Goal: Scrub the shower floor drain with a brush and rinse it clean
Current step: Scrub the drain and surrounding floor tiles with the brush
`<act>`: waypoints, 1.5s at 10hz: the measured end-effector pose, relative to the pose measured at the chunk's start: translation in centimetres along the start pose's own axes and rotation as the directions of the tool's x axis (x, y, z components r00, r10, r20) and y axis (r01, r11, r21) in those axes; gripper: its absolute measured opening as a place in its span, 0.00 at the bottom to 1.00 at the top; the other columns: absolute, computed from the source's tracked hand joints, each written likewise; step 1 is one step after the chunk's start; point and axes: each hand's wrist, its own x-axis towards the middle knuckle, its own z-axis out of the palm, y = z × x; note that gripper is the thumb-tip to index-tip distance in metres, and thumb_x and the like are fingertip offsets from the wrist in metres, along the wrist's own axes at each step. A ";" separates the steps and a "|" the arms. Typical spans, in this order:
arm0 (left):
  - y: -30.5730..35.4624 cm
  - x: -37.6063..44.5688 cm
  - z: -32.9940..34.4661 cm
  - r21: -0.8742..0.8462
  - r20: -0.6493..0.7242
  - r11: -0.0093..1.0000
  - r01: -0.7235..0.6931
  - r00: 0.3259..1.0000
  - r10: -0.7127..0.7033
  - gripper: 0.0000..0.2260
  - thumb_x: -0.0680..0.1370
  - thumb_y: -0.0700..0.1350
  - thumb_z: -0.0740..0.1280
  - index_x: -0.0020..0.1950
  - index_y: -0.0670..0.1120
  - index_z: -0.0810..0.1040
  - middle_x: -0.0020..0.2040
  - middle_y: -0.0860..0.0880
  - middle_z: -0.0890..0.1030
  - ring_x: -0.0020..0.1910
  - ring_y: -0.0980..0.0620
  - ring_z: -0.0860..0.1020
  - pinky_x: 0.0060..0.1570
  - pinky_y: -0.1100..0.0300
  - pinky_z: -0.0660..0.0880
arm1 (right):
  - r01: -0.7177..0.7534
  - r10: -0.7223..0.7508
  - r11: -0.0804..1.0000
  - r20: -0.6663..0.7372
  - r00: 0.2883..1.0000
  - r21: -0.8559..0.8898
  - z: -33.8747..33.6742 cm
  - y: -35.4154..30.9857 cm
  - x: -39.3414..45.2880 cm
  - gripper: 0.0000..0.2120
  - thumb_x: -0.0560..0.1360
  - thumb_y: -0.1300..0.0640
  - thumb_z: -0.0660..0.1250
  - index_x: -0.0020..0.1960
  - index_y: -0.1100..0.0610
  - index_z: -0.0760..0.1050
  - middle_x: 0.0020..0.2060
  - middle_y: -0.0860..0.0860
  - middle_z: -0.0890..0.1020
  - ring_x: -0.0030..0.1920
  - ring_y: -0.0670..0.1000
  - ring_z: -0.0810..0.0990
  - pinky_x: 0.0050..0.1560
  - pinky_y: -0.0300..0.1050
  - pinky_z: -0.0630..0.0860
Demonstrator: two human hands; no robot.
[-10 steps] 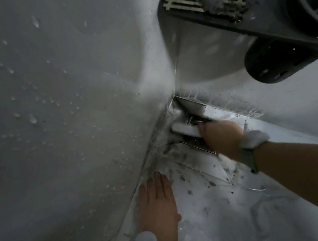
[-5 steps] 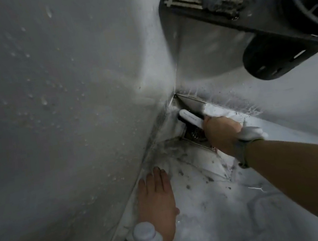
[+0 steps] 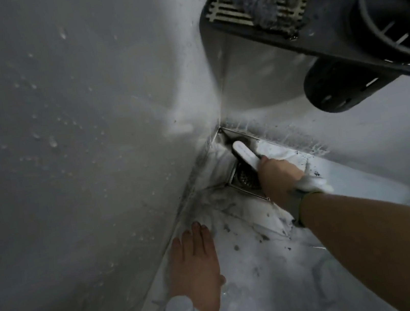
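The right hand point(image 3: 278, 174) grips the white brush point(image 3: 247, 155), fingers curled round its near end. The brush lies over the drain point(image 3: 246, 179), its long axis pointing away from the fingers toward the wall corner. The left hand point(image 3: 194, 267) rests flat on the floor point(image 3: 271, 279), fingers straight.

Left hand point(image 3: 192, 260): flat, palm down, fingers straight and together, pointing away; white band on wrist. Right hand point(image 3: 278, 177): forearm extended forward from the right, fingers curled in a grip, back of hand up; white band on wrist.
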 end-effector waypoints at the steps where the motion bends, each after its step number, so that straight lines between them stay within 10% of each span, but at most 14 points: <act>1: -0.2 0.1 0.9 -0.026 -0.016 1.000 0.000 1.000 0.000 0.52 0.71 0.63 0.70 0.80 0.39 0.46 0.80 0.37 0.49 0.76 0.39 0.58 0.74 0.39 0.50 | 0.049 -0.043 0.998 0.105 0.994 -0.049 1.0 -1.0 -3.8 0.10 0.80 0.59 0.59 0.59 0.53 0.74 0.51 0.53 0.82 0.50 0.58 0.83 0.42 0.49 0.77; 2: -0.1 0.1 0.6 -0.008 -0.030 1.000 -0.010 1.000 0.010 0.51 0.71 0.63 0.71 0.80 0.39 0.46 0.80 0.38 0.49 0.76 0.39 0.58 0.73 0.40 0.49 | 0.007 -0.004 1.000 0.169 0.986 -0.013 0.9 -0.5 -6.2 0.13 0.81 0.61 0.55 0.59 0.44 0.68 0.50 0.53 0.81 0.50 0.56 0.82 0.40 0.47 0.73; 4: 0.0 -0.1 0.0 -0.013 0.008 1.000 0.003 1.000 -0.003 0.49 0.75 0.61 0.68 0.80 0.40 0.41 0.81 0.38 0.45 0.77 0.39 0.54 0.74 0.40 0.47 | -0.141 0.108 0.980 0.215 0.971 0.143 2.1 -2.3 -4.7 0.24 0.79 0.64 0.55 0.76 0.59 0.62 0.55 0.54 0.81 0.53 0.57 0.81 0.46 0.45 0.72; 7: 0.3 -0.2 -0.2 0.024 0.027 1.000 0.017 0.999 -0.017 0.48 0.76 0.61 0.66 0.80 0.40 0.38 0.81 0.39 0.43 0.78 0.40 0.52 0.75 0.42 0.45 | -0.373 0.240 0.885 0.414 0.878 0.279 3.4 -5.5 -6.1 0.15 0.82 0.62 0.55 0.62 0.66 0.75 0.59 0.61 0.79 0.59 0.60 0.78 0.45 0.44 0.66; 9: 0.2 -0.1 -0.7 0.004 0.041 1.000 0.013 0.999 -0.013 0.48 0.76 0.61 0.66 0.80 0.40 0.38 0.81 0.39 0.42 0.78 0.40 0.51 0.75 0.41 0.44 | -0.320 0.229 0.893 0.294 0.928 0.315 2.4 -4.7 -3.1 0.24 0.82 0.64 0.54 0.77 0.66 0.58 0.64 0.63 0.76 0.56 0.57 0.81 0.46 0.49 0.73; 10: 0.0 -0.2 -0.4 -0.013 0.037 1.000 0.025 0.999 -0.024 0.51 0.71 0.63 0.71 0.81 0.39 0.46 0.80 0.38 0.50 0.77 0.39 0.58 0.75 0.40 0.49 | -0.248 0.184 0.953 0.317 0.930 0.175 3.3 -5.5 -5.1 0.16 0.81 0.64 0.54 0.63 0.66 0.74 0.55 0.59 0.81 0.56 0.59 0.81 0.47 0.47 0.74; 11: -0.2 0.1 1.1 -0.015 0.001 1.000 0.018 1.000 -0.018 0.57 0.45 0.64 0.82 0.68 0.38 0.76 0.67 0.36 0.76 0.58 0.38 0.79 0.63 0.40 0.68 | -0.213 0.167 0.961 0.246 0.955 0.175 2.2 -4.7 -5.3 0.21 0.81 0.63 0.54 0.73 0.60 0.67 0.55 0.57 0.82 0.54 0.55 0.82 0.47 0.47 0.75; 12: -0.3 0.2 1.7 -0.074 0.067 0.997 0.034 0.997 -0.029 0.57 0.42 0.63 0.82 0.67 0.37 0.77 0.65 0.36 0.78 0.56 0.37 0.80 0.62 0.43 0.63 | -0.087 0.083 0.991 0.040 0.996 0.102 1.2 -4.0 -3.9 0.33 0.77 0.61 0.59 0.78 0.65 0.51 0.64 0.56 0.79 0.52 0.51 0.83 0.45 0.44 0.76; 13: -0.4 0.2 1.4 -0.098 0.093 0.994 0.050 0.995 -0.041 0.57 0.42 0.62 0.82 0.66 0.37 0.78 0.64 0.36 0.78 0.55 0.36 0.80 0.62 0.43 0.63 | -0.129 0.108 0.977 0.131 0.985 0.169 1.9 -3.4 -4.7 0.29 0.78 0.62 0.58 0.78 0.65 0.55 0.57 0.55 0.82 0.50 0.56 0.82 0.46 0.47 0.74; 14: -0.6 0.2 1.7 -0.037 0.056 0.999 0.013 0.998 -0.011 0.56 0.46 0.63 0.82 0.69 0.37 0.76 0.67 0.36 0.77 0.57 0.37 0.79 0.63 0.42 0.62 | 0.022 -0.058 0.992 0.293 0.954 0.127 1.4 -2.1 -5.3 0.40 0.77 0.66 0.57 0.80 0.52 0.38 0.54 0.55 0.81 0.49 0.57 0.81 0.43 0.49 0.73; 15: -0.4 0.1 1.5 -0.001 0.063 1.000 0.003 0.998 -0.003 0.56 0.47 0.64 0.81 0.70 0.37 0.74 0.68 0.36 0.75 0.59 0.37 0.77 0.63 0.41 0.63 | -0.111 0.051 0.989 0.479 0.876 0.099 -2.2 -1.2 -4.3 0.18 0.81 0.63 0.56 0.69 0.66 0.69 0.59 0.60 0.80 0.57 0.59 0.80 0.49 0.48 0.73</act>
